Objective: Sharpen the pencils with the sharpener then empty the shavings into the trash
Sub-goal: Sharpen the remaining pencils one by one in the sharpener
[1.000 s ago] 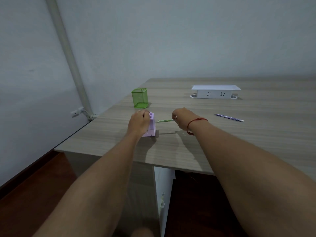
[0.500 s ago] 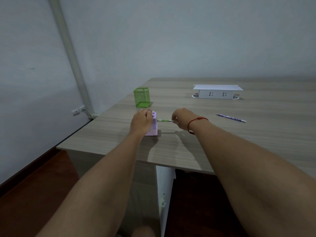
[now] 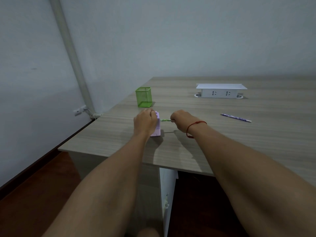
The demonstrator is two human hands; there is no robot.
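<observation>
View: head cam, wide-angle, looking fwd & down.
Carrier: grey-brown wood-grain laminate tabletop (image 3: 239,142); front-left corner & front edge in view.
Item 1: pale lilac box-shaped plastic sharpener (image 3: 158,125); upright on tabletop, near left edge, a little in from front edge; left side hidden by hand.
Item 2: thin green patterned pencil (image 3: 165,120); roughly level, one end in sharpener's right face near the top, other end in right hand; only the short stretch btw. them shows.
Item 3: purple patterned pencil (image 3: 236,117); flat on tabletop, well right of both hands, untouched; which end is the tip: cannot tell.
Left hand (image 3: 145,121): fingers curled over top & left side of sharpener, gripping it; forearm crosses front edge.
Right hand (image 3: 181,121): fingers closed, pinching free end of green pencil; just right of sharpener, apart from it.
Wrist: thin red string bracelet (image 3: 195,127), right wrist.
Item 4: bright green square wire-mesh pen holder (image 3: 144,99); upright, just behind sharpener, close to left edge.
Item 5: white rectangular socket box w/ raised lid (image 3: 221,91); toward back edge, well behind purple pencil; two outlets face cam.
Below: white cabinet panel (image 3: 168,194) under front edge.
Surrounds: white pipe (image 3: 71,53) on wall at left; small white wall outlet (image 3: 79,111) by its foot; dark red-brown floor (image 3: 34,194).
</observation>
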